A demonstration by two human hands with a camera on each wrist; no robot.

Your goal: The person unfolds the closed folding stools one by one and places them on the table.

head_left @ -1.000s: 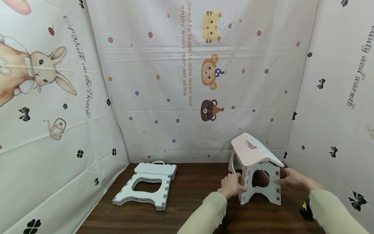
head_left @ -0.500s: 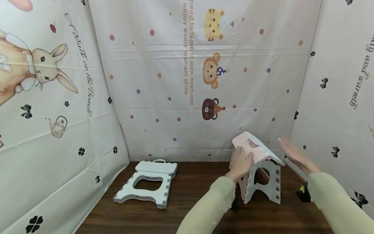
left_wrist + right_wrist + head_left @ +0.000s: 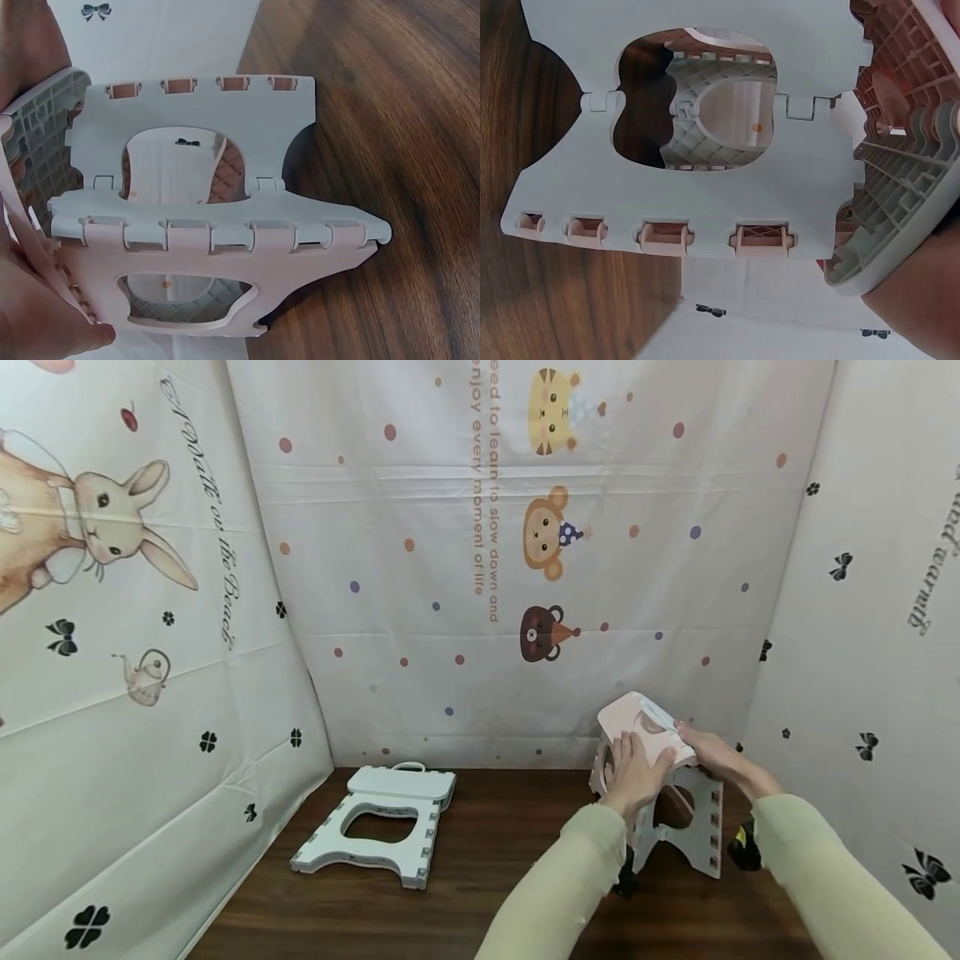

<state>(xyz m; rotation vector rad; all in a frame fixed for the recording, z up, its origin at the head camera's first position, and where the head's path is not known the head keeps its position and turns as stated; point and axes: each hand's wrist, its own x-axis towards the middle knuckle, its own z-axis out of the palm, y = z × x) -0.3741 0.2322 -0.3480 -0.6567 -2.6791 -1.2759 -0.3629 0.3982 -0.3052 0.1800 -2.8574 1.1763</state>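
Both left hand [image 3: 636, 777] and right hand [image 3: 718, 754] press the upright stool [image 3: 187, 214], fingers straight (folded stool [image 3: 415, 849] lies leftward).

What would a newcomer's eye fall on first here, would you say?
Probably the pink stool, standing at right on the table, its top peaked like a roof, the left hand and right hand on it. Next, perhaps, the white stool, folded flat at left. The sideways rabbit on the left cloth also stands out.

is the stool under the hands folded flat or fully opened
Partly opened: the stool stands on the table with its sides spread, but its top halves slope like a roof.
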